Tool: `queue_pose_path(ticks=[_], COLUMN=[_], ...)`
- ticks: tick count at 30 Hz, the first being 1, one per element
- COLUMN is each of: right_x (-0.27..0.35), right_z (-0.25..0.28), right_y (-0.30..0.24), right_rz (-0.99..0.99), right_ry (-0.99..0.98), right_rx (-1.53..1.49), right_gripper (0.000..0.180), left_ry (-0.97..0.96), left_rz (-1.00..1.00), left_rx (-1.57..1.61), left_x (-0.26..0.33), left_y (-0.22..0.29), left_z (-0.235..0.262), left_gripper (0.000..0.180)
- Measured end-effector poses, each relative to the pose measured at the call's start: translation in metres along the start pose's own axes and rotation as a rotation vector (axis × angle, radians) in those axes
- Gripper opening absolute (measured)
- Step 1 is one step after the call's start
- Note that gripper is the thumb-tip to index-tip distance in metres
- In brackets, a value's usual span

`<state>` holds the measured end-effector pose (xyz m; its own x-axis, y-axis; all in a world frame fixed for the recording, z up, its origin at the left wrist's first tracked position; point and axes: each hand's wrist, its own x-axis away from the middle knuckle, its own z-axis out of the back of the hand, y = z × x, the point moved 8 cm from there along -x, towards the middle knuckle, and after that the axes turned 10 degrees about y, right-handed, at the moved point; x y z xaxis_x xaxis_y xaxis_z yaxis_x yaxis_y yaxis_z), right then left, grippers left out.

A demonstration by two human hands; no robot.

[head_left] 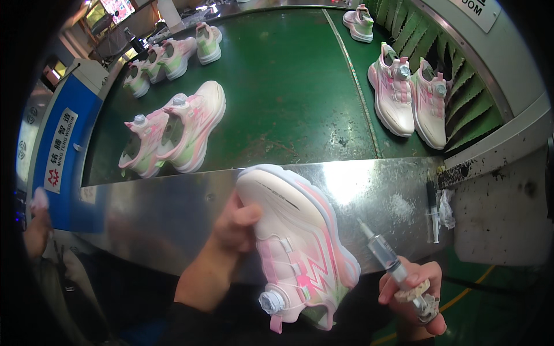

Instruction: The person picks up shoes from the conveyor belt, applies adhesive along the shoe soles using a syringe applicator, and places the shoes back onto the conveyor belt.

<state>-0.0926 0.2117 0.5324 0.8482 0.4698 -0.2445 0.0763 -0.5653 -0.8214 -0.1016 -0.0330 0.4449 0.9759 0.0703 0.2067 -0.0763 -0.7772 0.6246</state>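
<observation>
My left hand [234, 222] grips a white and pink sneaker [300, 242] by its sole side, toe pointing up and away, with its round lace dial near the bottom. In my right hand [412, 294] I hold a clear syringe [384, 254] whose tip points up and left, close to the sneaker's right sole edge without visibly touching it. Both hands hover over a shiny metal ledge [173, 207] in front of a green conveyor belt [288, 86].
Pairs of similar pink sneakers sit on the belt: one pair at left [173, 135], one at right [410, 98], more at the far left [173, 55] and a single shoe far back [359, 23]. A spare syringe [433, 210] lies on the ledge's right end. Another person's hand [36, 225] shows at the left edge.
</observation>
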Motion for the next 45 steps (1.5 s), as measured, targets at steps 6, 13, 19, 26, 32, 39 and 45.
queue_pose_path(ticks=[6, 13, 19, 26, 32, 39, 45], right_x=[-0.012, -0.019, -0.018, -0.017, -0.016, -0.016, -0.015], right_z=[-0.016, -0.021, -0.022, -0.022, -0.024, -0.015, -0.002], right_y=[0.009, 0.016, 0.019, 0.024, 0.022, 0.024, 0.008], right_rz=[0.008, -0.050, -0.077, -0.114, -0.218, -0.206, 0.040], right_ry=[-0.042, -0.054, -0.053, -0.025, 0.081, 0.188, -0.016], right_rx=[-0.078, -0.074, -0.034, -0.022, -0.030, -0.070, 0.051], right_gripper=[0.068, 0.068, 0.067, 0.067, 0.045, 0.012, 0.069], left_ry=[-0.003, 0.011, -0.058, -0.041, -0.005, -0.007, -0.101], left_rz=[0.067, -0.018, 0.002, -0.051, -0.049, -0.013, 0.015], left_rx=[0.000, -0.120, -0.041, -0.083, -0.028, -0.006, 0.021], left_x=[-0.002, 0.004, 0.004, 0.007, 0.007, 0.006, 0.002], left_y=[-0.011, -0.005, -0.004, -0.001, 0.001, 0.000, -0.002], left_z=[0.001, 0.007, -0.008, 0.002, -0.004, 0.000, -0.006], left_gripper=[0.065, 0.066, 0.067, 0.068, 0.071, 0.068, 0.063])
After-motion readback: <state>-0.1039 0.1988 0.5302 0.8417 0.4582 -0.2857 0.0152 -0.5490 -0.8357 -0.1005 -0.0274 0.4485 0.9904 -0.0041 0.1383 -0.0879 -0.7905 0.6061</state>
